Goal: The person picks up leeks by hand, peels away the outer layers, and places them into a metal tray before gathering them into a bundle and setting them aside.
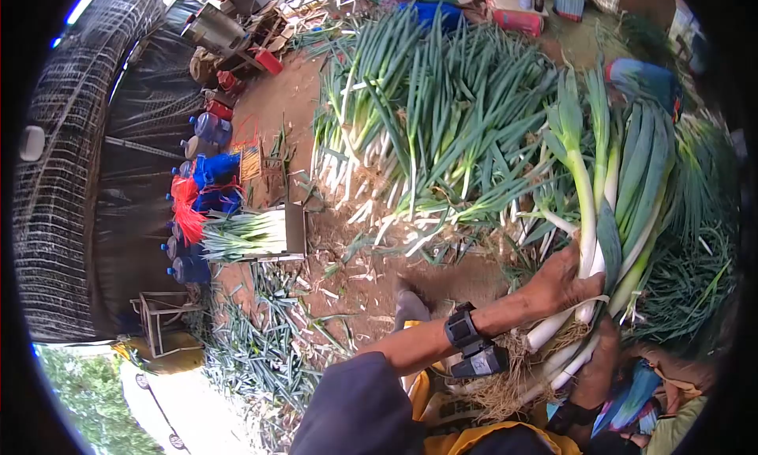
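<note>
My left hand, with a black watch-like device on its wrist, is closed around the white shanks of several leeks. Their green leaves point up and away, while the stringy roots hang toward my lap. Lower on the same bunch, my right hand wraps around the shanks from the right side; its fingers are partly hidden. A thin pale strip crosses the bunch between my hands.
A large heap of leeks lies ahead, with more greens at right. Trimmed leaves litter the ground at left. A box of leeks stands near blue water jugs and red string.
</note>
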The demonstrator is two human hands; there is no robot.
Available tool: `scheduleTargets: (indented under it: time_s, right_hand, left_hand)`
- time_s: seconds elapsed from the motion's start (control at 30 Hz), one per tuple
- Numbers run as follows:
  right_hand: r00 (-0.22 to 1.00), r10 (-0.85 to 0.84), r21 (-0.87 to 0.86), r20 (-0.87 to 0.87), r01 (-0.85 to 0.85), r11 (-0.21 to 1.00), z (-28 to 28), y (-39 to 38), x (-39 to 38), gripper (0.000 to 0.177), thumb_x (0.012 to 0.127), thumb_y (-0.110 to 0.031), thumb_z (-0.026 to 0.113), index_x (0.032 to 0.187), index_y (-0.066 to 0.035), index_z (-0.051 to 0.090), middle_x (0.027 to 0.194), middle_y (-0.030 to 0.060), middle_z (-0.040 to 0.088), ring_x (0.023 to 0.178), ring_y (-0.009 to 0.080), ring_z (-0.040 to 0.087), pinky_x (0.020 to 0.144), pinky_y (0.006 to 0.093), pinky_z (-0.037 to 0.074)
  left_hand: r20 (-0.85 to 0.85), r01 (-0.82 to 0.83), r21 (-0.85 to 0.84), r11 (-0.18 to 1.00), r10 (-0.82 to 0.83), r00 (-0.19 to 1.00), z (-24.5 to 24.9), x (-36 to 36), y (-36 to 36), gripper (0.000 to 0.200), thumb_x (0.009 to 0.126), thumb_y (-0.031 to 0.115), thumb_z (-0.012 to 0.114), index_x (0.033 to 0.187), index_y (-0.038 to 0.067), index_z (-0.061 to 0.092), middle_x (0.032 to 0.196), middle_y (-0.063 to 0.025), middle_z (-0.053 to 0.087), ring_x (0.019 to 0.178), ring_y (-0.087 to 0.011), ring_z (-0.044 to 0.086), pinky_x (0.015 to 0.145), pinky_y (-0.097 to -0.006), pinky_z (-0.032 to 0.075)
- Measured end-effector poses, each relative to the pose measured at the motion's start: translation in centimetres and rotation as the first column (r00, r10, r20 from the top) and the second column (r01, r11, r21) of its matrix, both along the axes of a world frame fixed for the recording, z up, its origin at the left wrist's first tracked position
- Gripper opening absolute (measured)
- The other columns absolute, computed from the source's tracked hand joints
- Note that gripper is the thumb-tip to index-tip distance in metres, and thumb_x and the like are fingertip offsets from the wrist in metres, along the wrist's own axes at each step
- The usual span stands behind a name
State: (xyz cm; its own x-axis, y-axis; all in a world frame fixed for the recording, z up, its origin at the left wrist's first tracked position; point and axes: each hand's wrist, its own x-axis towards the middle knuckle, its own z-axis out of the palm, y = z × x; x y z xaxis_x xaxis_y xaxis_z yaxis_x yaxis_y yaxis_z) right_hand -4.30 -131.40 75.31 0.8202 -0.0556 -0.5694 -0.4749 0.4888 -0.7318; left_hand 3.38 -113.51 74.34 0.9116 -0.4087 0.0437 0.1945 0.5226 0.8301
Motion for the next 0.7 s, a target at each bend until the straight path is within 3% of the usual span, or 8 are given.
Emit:
scheduleTargets:
  time_s: [0.17,0.23,0.37,0.47,0.5,0.57,0.63,0.7]
  right_hand:
    - [0.981,0.054,-0.12,0.184,-0.033,0.992,3.7,9.9,0.8,0.051,0.08,-0.032,0.078,0.116,0.001,0.064,0.101,0.009,0.068,0.087,0.0204,0.068,0.08,0.0341,0.057]
    - [0.975,0.059,-0.131,0.213,-0.031,0.991,5.1,14.7,1.2,0.053,0.08,-0.033,0.077,0.117,0.001,0.063,0.101,0.0094,0.068,0.087,0.0206,0.068,0.081,0.0343,0.057]
    - [0.962,0.008,-0.315,0.272,0.081,0.946,8.4,24.4,2.0,0.042,0.094,-0.035,0.062,0.118,0.0,0.064,0.107,0.0079,0.066,0.093,0.0197,0.066,0.084,0.0339,0.054]
    - [0.836,0.264,-0.446,0.481,-0.026,0.895,9.0,28.8,4.9,0.042,0.099,-0.037,0.058,0.123,-0.003,0.061,0.108,0.0074,0.067,0.094,0.019,0.066,0.087,0.0337,0.053]
    - [0.84,0.195,-0.113,0.507,-0.159,0.981,11.3,31.9,6.3,0.039,0.099,-0.037,0.058,0.122,-0.005,0.06,0.106,0.0055,0.067,0.092,0.0168,0.066,0.085,0.0317,0.053]
    - [0.859,0.148,-0.02,0.489,-0.159,0.987,13.9,36.1,9.1,0.04,0.098,-0.034,0.061,0.122,-0.003,0.061,0.106,0.0069,0.068,0.094,0.0172,0.068,0.086,0.0325,0.055]
    - [0.8,0.224,-0.024,0.556,-0.255,0.967,14.5,39.1,12.8,0.04,0.096,-0.033,0.062,0.121,-0.002,0.062,0.106,0.0071,0.069,0.095,0.017,0.068,0.086,0.0327,0.055]
    - [0.736,0.296,-0.028,0.609,-0.353,0.935,14.2,41.3,16.7,0.04,0.094,-0.032,0.064,0.12,-0.002,0.062,0.106,0.0072,0.069,0.095,0.0168,0.068,0.087,0.0328,0.056]
  left_hand:
    - [0.184,-0.023,-0.02,1.0,0.026,0.983,4.2,0.5,10.6,0.064,0.1,0.027,0.065,0.149,-0.001,0.034,0.133,-0.0088,0.054,0.12,-0.0149,0.047,0.105,-0.0312,0.041]
    - [0.271,-0.076,-0.004,0.997,0.074,0.96,6.8,0.9,16.2,0.055,0.1,0.025,0.063,0.142,-0.002,0.041,0.126,-0.0091,0.058,0.114,-0.0138,0.051,0.098,-0.0304,0.046]
    - [0.34,-0.117,-0.04,0.992,0.123,0.932,10.9,1.5,25.9,0.043,0.101,0.026,0.062,0.13,-0.004,0.051,0.113,-0.0068,0.062,0.101,-0.0118,0.058,0.085,-0.0284,0.052]
    - [0.42,-0.147,0.021,0.989,0.125,0.899,14.3,3.3,32.5,0.042,0.1,0.028,0.063,0.127,-0.003,0.053,0.107,-0.0059,0.064,0.093,-0.0119,0.061,0.078,-0.0289,0.055]
    - [0.456,-0.177,0.014,0.984,0.151,0.877,15.0,4.3,33.9,0.042,0.1,0.03,0.064,0.126,-0.002,0.054,0.105,-0.0059,0.064,0.089,-0.0121,0.063,0.076,-0.0289,0.056]
    - [0.546,-0.176,0.065,0.982,0.113,0.83,16.2,6.5,37.2,0.048,0.1,0.038,0.063,0.125,-0.002,0.057,0.099,-0.0065,0.067,0.089,-0.013,0.064,0.076,-0.0283,0.055]
    - [0.611,-0.26,0.042,0.965,0.181,0.771,17.3,8.7,39.7,0.053,0.098,0.044,0.065,0.122,-0.002,0.059,0.099,-0.0072,0.067,0.089,-0.0141,0.065,0.075,-0.0279,0.054]
    - [0.567,-0.444,0.11,0.889,0.311,0.763,18.5,9.4,42.4,0.025,0.095,0.018,0.066,0.105,-0.004,0.067,0.088,-0.0064,0.069,0.077,-0.0132,0.064,0.069,-0.03,0.054]
